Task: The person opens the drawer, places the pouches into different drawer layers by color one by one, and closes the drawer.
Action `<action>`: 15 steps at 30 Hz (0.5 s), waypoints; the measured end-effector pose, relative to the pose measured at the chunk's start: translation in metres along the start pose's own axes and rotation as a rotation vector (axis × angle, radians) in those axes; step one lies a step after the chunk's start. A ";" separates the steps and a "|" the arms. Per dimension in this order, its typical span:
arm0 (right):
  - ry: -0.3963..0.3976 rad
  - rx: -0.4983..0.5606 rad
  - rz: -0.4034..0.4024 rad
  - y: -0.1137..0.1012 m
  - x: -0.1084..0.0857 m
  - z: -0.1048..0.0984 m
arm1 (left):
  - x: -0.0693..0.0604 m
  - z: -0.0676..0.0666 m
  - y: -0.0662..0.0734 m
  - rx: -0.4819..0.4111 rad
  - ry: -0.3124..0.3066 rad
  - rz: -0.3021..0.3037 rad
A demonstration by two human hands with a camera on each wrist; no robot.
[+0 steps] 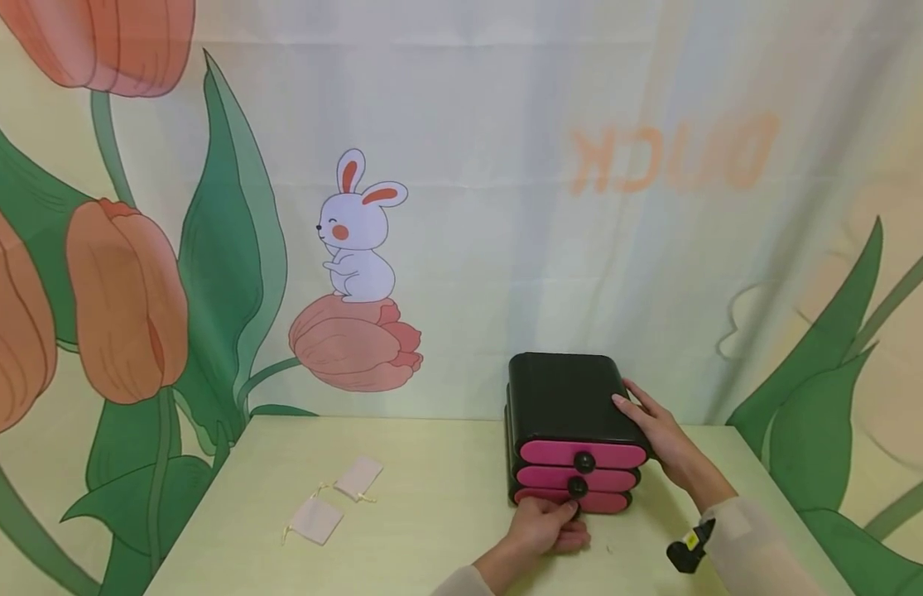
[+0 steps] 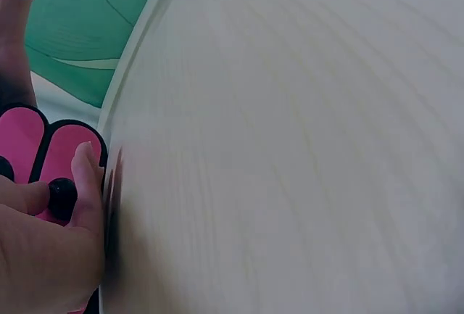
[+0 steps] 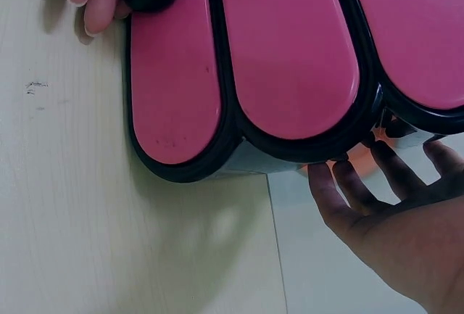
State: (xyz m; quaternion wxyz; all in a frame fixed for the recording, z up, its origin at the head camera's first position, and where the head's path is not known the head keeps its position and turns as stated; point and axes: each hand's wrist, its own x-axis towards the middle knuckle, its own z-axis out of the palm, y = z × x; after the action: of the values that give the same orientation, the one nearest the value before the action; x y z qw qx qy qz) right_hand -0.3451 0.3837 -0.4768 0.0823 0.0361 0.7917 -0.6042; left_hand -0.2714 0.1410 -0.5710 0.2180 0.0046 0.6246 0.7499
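Observation:
A small black chest point(image 1: 565, 397) of stacked drawers with pink fronts and round black knobs stands on the table. My left hand point(image 1: 539, 530) is at the lowest drawer front point(image 3: 174, 89), its thumb and fingers pinching that drawer's black knob point(image 2: 62, 198). All the drawers look closed in the head view. My right hand point(image 1: 665, 439) lies against the chest's right side, thumb near the top edge. In the right wrist view its fingertips point(image 3: 344, 169) touch the side with the fingers spread and mostly straight.
Two small pale drawstring pouches point(image 1: 316, 520) lie on the left of the table point(image 1: 416, 488). Behind the table hangs a curtain point(image 1: 461, 248) printed with tulips and a rabbit. A black wrist camera point(image 1: 688, 548) is on the right sleeve.

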 end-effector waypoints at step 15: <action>0.012 -0.018 -0.014 0.000 -0.002 0.002 | -0.026 0.002 -0.011 -0.049 0.002 -0.127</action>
State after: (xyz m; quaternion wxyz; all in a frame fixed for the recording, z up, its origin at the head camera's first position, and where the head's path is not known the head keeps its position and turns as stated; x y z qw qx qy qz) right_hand -0.3434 0.3817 -0.4774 0.0737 0.0333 0.7980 -0.5972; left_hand -0.2436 0.1351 -0.5736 0.2646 -0.0409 0.6054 0.7496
